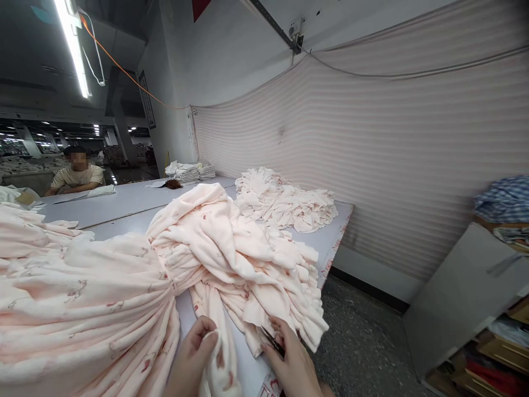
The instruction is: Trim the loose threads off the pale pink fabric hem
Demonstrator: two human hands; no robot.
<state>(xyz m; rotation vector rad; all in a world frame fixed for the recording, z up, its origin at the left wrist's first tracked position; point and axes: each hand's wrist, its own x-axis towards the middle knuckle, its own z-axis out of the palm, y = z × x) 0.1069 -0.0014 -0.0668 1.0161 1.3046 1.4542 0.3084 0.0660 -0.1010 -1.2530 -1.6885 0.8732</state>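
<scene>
Pale pink fleecy cloth (223, 237) with small reddish motifs lies heaped in front of me, gathered tightly at its middle. At the bottom of the view, my left hand (194, 353) pinches the edge of a hanging strip of this cloth between thumb and fingers. Small dark thread snips (273, 341) are gripped in my right hand (291, 358), their blades pointing up and left beside a cloth edge. From this view I cannot tell whether the blades touch the cloth. A second, smaller heap of pink cloth (285, 201) lies farther back.
The pale table (124, 220) ends on the right above a dark speckled floor (363, 331). Folded white cloths (185, 171) are stacked at the back. Across the table sits a person (78, 173). A grey cabinet (463, 292) stands at right, by a striped cloth-covered wall (392, 149).
</scene>
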